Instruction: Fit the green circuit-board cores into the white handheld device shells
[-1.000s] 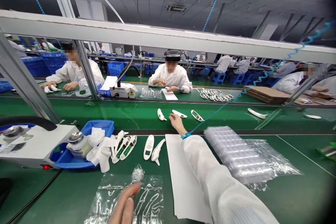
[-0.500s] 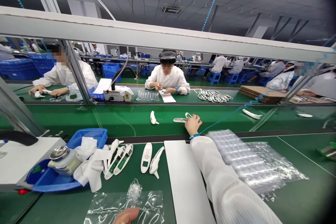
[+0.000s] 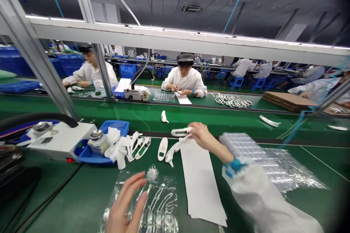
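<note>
My right hand (image 3: 201, 136) is closed on a white plastic housing (image 3: 180, 131), an elongated shell with an opening, just above the far end of a white paper sheet (image 3: 201, 174). A second white part seems to show below the fingers, but blur hides its shape. My left hand (image 3: 127, 204) is open with fingers apart, over a clear plastic bag (image 3: 166, 196) on the green bench. Between my hands and farther back lie a flat white shell (image 3: 162, 149) and a curved white housing (image 3: 170, 157). Left of them are white shells with green circuit boards (image 3: 142, 148).
A blue tray (image 3: 94, 158) holds a metal-topped bottle (image 3: 97, 142) and white wipes. A white box-shaped device (image 3: 61, 142) stands farther left. Clear blister trays (image 3: 248, 160) lie on the right. Beyond runs a green conveyor (image 3: 205, 116) carrying white housings; co-workers sit across it.
My right hand has drawn back from the conveyor with the white housing, to above the paper. My left hand has come further into view, fingers spread. The view has shifted left.
</note>
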Tool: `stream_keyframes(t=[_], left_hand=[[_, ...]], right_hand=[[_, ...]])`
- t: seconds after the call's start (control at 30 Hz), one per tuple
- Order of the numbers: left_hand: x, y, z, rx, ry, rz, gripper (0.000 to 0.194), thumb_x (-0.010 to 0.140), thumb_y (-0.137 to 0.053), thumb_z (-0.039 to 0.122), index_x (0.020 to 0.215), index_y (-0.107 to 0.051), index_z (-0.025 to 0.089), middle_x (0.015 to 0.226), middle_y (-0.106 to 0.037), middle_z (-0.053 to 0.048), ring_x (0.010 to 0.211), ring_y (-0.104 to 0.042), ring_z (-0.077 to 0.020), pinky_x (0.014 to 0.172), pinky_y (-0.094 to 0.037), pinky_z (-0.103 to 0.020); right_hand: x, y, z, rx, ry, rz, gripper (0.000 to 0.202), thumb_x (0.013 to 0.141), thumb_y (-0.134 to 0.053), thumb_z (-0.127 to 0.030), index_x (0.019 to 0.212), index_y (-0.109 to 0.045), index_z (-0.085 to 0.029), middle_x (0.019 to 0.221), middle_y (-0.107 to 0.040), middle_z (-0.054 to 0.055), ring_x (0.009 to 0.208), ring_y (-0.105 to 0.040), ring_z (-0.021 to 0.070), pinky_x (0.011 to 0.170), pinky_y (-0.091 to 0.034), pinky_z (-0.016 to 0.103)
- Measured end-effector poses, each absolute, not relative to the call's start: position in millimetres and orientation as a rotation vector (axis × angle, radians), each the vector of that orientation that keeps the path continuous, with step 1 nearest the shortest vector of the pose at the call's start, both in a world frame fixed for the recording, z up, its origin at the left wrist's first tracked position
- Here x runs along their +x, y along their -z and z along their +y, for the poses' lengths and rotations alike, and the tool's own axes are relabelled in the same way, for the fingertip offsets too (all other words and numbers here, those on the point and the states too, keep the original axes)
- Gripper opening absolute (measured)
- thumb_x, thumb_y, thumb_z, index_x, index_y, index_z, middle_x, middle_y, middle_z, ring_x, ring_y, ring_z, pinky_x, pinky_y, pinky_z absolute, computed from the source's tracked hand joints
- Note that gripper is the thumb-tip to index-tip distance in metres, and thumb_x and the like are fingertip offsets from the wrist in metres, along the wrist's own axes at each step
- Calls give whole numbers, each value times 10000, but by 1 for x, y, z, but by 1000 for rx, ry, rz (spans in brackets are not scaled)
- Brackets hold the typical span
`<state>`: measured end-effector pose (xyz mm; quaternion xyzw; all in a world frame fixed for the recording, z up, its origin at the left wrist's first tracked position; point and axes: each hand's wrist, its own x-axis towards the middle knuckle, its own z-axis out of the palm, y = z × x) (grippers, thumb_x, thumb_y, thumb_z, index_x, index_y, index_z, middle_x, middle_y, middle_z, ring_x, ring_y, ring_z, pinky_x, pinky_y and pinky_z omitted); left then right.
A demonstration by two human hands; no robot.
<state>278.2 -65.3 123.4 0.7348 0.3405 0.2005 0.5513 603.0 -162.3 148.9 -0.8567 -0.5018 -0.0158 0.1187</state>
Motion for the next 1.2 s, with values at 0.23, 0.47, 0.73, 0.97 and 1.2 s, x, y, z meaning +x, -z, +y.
stream_keyframes(t=[0.23,0.47,0.73,0.97,1.2], left_hand=[[261,-94,-89,1694,-186,523,482,839,-550,459,1271,-564,245,1013,-696,-116,940,-627,-296,822,-493,-365],[226,-69,-113,865,-136,615,497,703,-713,543,953,-564,140,665,-557,19,501,-421,-69,466,-288,-203],[213,-51,-134,1016,-148,752,455,562,-821,411,779,-501,171,536,-469,83,418,-336,-50,394,-237,-204],[208,-54,-133,1201,-199,751,188,710,-655,296,703,-502,187,442,-394,103,353,-308,-58,355,-257,-200],[201,-54,-127,1382,-176,704,145,779,-578,304,787,-568,159,442,-441,79,360,-385,-93,355,-309,-204]], right_hand=[[419,-173,-203,-1861,-122,-2300,263,762,-482,8,799,-656,-186,1266,-550,100,1256,-371,338,1035,-282,544],[394,-167,-221,-1948,-658,-2008,340,890,-389,-48,1061,-605,-247,893,-658,31,805,-602,195,675,-444,287],[384,-138,-208,-1920,-882,-1775,174,872,-464,-107,950,-529,-249,878,-597,-5,815,-544,179,716,-413,279],[360,-119,-198,-1664,-683,-1450,86,893,-515,-150,923,-517,-231,971,-483,18,930,-493,177,836,-400,309],[346,-99,-189,-1702,-511,-1528,164,939,-435,-138,794,-453,-213,839,-494,11,814,-487,173,745,-395,315]])
